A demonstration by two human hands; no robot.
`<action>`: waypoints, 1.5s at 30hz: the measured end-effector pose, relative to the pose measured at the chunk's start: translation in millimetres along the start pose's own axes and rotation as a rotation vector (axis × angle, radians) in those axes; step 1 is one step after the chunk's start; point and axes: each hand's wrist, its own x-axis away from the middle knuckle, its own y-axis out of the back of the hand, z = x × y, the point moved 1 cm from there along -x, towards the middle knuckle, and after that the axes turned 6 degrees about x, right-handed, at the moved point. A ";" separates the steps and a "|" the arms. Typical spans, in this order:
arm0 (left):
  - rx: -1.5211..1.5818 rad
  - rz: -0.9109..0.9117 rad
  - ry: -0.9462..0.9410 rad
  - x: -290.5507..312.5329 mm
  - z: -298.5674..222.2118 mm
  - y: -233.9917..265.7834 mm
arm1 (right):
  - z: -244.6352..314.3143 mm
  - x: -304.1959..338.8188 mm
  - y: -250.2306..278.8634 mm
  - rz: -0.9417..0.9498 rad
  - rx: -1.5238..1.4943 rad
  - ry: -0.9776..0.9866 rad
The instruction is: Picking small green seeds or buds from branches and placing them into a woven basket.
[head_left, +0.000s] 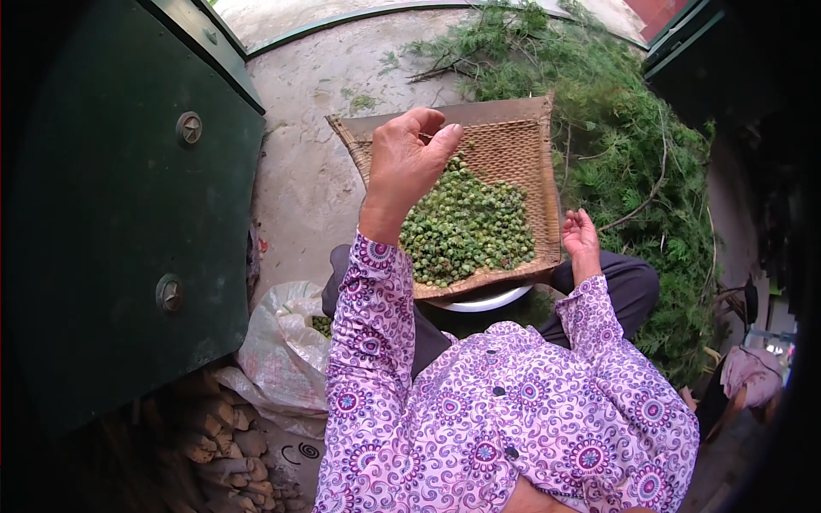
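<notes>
Left hand (409, 161) pinched over small green round buds (466, 227) heaped on square woven brown tray (522, 145); pinch contents unclear. Right hand (581, 242) loosely open, empty, at tray's right edge.

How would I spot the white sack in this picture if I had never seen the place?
Start at the big dark green metal door on the left. Just below its lower right corner, beside the person's left sleeve, a crumpled white plastic sack lies open. Unlike the woven tray of green pods, it is soft and pale, above stacked firewood.
</notes>
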 end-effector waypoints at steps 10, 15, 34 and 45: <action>-0.007 -0.009 -0.030 -0.3 5.2 -6.0 | -118.9 50.5 -60.4 0.600 1.459 0.161; 0.026 -0.015 -0.027 -0.4 3.0 -2.6 | -132.0 57.7 -72.3 0.616 1.801 0.384; -0.029 -0.016 -0.037 1.2 5.2 -2.4 | -115.0 62.6 -108.3 0.649 1.483 0.123; -0.042 -0.020 -0.092 2.2 8.3 -2.1 | -143.3 44.1 -117.7 0.502 1.800 0.015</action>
